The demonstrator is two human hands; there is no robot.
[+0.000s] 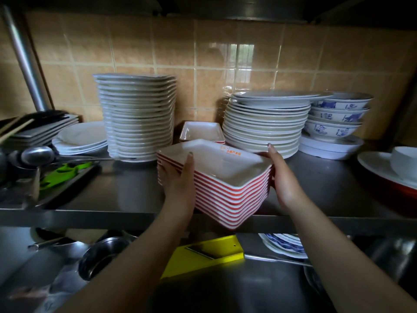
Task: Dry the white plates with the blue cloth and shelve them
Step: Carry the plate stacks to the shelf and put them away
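A stack of several square plates (216, 177), white inside with red outsides, rests at the front edge of the steel shelf (126, 193), one corner jutting past the edge. My left hand (178, 177) grips its left side, thumb on the top rim. My right hand (282, 175) holds the right side. Behind it lies one more square plate (202, 131) of the same kind. No blue cloth is in view.
On the shelf stand a tall stack of white plates (138, 116), a round stack (266, 123), blue-patterned bowls (336, 116), flat plates (81, 138) and a tray with a green tool (63, 172). Below lie a yellow board (203, 256), metal bowls (101, 256) and patterned plates (284, 245).
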